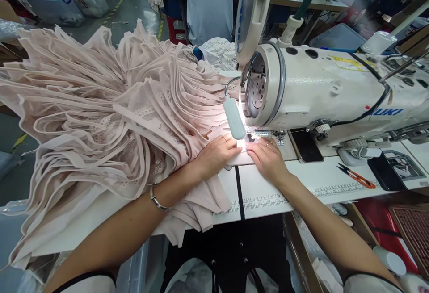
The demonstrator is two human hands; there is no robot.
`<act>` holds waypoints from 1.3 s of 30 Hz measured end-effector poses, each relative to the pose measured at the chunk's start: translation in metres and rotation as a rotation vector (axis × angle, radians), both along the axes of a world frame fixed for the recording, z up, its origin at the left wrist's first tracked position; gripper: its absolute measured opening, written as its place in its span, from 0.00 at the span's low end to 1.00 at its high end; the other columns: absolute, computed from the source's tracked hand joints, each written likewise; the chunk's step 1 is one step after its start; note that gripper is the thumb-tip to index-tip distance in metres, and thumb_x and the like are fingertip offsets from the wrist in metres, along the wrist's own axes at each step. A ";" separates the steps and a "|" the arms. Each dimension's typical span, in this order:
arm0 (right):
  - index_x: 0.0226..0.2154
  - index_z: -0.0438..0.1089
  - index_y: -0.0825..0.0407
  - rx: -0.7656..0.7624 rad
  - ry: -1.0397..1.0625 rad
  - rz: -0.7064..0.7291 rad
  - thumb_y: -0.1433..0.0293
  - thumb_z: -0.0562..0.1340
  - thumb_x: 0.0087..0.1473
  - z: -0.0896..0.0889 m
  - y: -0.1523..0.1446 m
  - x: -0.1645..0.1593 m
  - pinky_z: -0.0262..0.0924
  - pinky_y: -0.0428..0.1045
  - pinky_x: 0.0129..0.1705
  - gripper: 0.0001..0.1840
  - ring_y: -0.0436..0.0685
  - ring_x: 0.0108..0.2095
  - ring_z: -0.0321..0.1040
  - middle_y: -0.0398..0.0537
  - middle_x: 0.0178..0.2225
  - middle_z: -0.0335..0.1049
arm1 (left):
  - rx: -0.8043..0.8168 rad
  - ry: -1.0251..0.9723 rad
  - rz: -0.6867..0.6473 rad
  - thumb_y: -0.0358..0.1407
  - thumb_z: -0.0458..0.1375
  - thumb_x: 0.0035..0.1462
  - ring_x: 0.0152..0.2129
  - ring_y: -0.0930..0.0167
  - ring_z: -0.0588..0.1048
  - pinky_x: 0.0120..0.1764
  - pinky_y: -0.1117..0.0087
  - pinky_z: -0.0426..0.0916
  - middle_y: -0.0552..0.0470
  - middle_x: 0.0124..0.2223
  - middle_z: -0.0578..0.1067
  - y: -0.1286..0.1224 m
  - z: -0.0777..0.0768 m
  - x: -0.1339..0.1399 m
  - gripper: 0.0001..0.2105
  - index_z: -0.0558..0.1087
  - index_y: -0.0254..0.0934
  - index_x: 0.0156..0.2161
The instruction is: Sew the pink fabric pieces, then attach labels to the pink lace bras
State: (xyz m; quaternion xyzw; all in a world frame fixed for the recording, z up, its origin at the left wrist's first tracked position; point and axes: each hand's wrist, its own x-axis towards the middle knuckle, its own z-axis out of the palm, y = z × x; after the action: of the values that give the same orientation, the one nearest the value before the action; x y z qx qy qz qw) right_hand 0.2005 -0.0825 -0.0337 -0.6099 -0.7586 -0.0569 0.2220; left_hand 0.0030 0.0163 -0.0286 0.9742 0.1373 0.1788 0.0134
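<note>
Fabric (pixel 246 159), pale pink, lay on the worktop (pixel 264 188) in the head view, at the near side of the sewing machine (pixel 304 83). The left hand (pixel 217 153) and the right hand (pixel 268 156) met it from either side, palms down. Their fingers (pixel 234 151) were bent, drawn together and touching the fabric; with the lamp (pixel 234 118) glaring just there, I could not tell whether they pinched it or only pressed on it. A bracelet (pixel 157 199) circled the left wrist. Left of the machine spread a big heap (pixel 100 96) of similar pink pieces, partly hanging over the worktop's edge. To the right lay a black phone (pixel 306 146) below the machine's arm, and orange snips (pixel 357 176) near a printed ruler (pixel 342 189). Beyond the heap was a person (pixel 210 7) in a blue shirt.
</note>
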 end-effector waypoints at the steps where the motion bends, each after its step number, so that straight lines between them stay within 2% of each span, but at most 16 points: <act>1: 0.39 0.74 0.50 0.019 -0.037 0.018 0.68 0.52 0.68 0.001 -0.001 -0.001 0.59 0.54 0.48 0.15 0.58 0.40 0.70 0.48 0.37 0.78 | 0.009 0.002 -0.022 0.27 0.47 0.69 0.37 0.69 0.69 0.37 0.69 0.63 0.49 0.38 0.73 0.000 0.001 0.000 0.12 0.73 0.37 0.44; 5: 0.35 0.73 0.50 0.058 -0.149 0.040 0.69 0.52 0.68 0.003 -0.002 -0.006 0.57 0.52 0.46 0.15 0.56 0.36 0.68 0.46 0.30 0.74 | 0.101 0.039 -0.059 0.26 0.44 0.69 0.34 0.69 0.68 0.36 0.68 0.62 0.49 0.35 0.73 -0.004 0.006 0.002 0.14 0.73 0.33 0.43; 9: 0.29 0.70 0.50 0.113 -0.168 0.004 0.71 0.52 0.66 0.000 0.002 -0.012 0.57 0.51 0.43 0.16 0.56 0.34 0.65 0.46 0.25 0.69 | 0.178 0.083 -0.072 0.22 0.44 0.67 0.32 0.69 0.67 0.36 0.67 0.60 0.49 0.34 0.72 -0.010 0.008 0.005 0.16 0.73 0.32 0.35; 11: 0.26 0.68 0.49 0.141 -0.104 -0.024 0.73 0.52 0.65 -0.002 0.005 -0.015 0.59 0.51 0.42 0.17 0.56 0.32 0.64 0.45 0.24 0.67 | 0.195 0.094 -0.063 0.21 0.44 0.66 0.31 0.69 0.67 0.35 0.67 0.59 0.49 0.33 0.71 -0.012 0.008 0.007 0.16 0.72 0.32 0.33; 14: 0.27 0.68 0.48 0.163 0.111 -0.075 0.74 0.55 0.61 -0.002 0.007 -0.014 0.62 0.51 0.41 0.13 0.55 0.32 0.66 0.44 0.26 0.70 | 0.221 0.097 -0.047 0.20 0.44 0.65 0.31 0.69 0.68 0.34 0.66 0.58 0.49 0.33 0.70 -0.014 0.007 0.009 0.16 0.71 0.32 0.32; 17: 0.29 0.71 0.48 0.142 0.237 -0.101 0.71 0.59 0.60 0.000 0.005 -0.010 0.63 0.50 0.39 0.09 0.55 0.33 0.69 0.43 0.28 0.74 | 0.243 0.058 -0.027 0.21 0.44 0.66 0.31 0.68 0.68 0.35 0.66 0.59 0.49 0.32 0.70 -0.015 0.006 0.008 0.14 0.71 0.31 0.36; 21: 0.33 0.76 0.49 0.156 0.203 0.016 0.72 0.59 0.61 0.002 -0.002 -0.004 0.62 0.51 0.38 0.09 0.53 0.30 0.70 0.42 0.29 0.78 | 0.206 -0.029 0.028 0.24 0.45 0.68 0.31 0.68 0.68 0.37 0.68 0.62 0.49 0.32 0.71 -0.015 -0.001 0.005 0.13 0.72 0.32 0.38; 26: 0.40 0.78 0.49 0.149 0.105 0.148 0.78 0.57 0.56 0.004 -0.006 -0.001 0.61 0.52 0.41 0.16 0.56 0.38 0.71 0.45 0.38 0.79 | 0.154 -0.068 0.014 0.23 0.48 0.66 0.32 0.68 0.69 0.37 0.68 0.64 0.49 0.31 0.71 -0.012 -0.008 0.005 0.13 0.72 0.33 0.33; 29: 0.39 0.79 0.48 0.136 0.072 0.136 0.79 0.55 0.57 0.005 -0.004 0.000 0.60 0.54 0.44 0.18 0.56 0.40 0.69 0.45 0.39 0.78 | 0.082 -0.083 0.020 0.24 0.48 0.66 0.35 0.67 0.71 0.40 0.66 0.66 0.47 0.35 0.74 -0.010 -0.007 0.003 0.13 0.71 0.34 0.33; 33: 0.36 0.80 0.46 0.077 0.121 0.093 0.79 0.54 0.58 0.004 -0.004 0.001 0.59 0.56 0.49 0.20 0.57 0.44 0.68 0.47 0.42 0.76 | -0.022 -0.095 0.043 0.28 0.49 0.66 0.48 0.62 0.72 0.49 0.60 0.67 0.41 0.49 0.75 -0.007 -0.007 -0.002 0.08 0.71 0.33 0.40; 36: 0.37 0.80 0.45 0.049 0.141 0.087 0.79 0.54 0.59 0.001 -0.004 0.002 0.58 0.59 0.52 0.20 0.59 0.48 0.68 0.48 0.47 0.75 | -0.072 -0.044 0.034 0.29 0.47 0.68 0.53 0.61 0.70 0.55 0.56 0.66 0.41 0.52 0.74 -0.007 -0.008 -0.004 0.09 0.71 0.33 0.43; 39: 0.37 0.80 0.47 0.047 0.150 0.090 0.79 0.54 0.59 -0.001 -0.004 0.002 0.60 0.59 0.52 0.20 0.60 0.49 0.68 0.48 0.46 0.77 | -0.096 0.006 0.048 0.26 0.45 0.67 0.55 0.61 0.69 0.58 0.55 0.64 0.41 0.53 0.73 -0.007 -0.007 -0.004 0.11 0.70 0.34 0.43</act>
State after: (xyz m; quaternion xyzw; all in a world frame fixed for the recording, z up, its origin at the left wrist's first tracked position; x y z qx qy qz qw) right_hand 0.2026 -0.0864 -0.0350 -0.5725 -0.7647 -0.0189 0.2950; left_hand -0.0008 0.0090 -0.0361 0.9694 0.1691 0.1693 0.0553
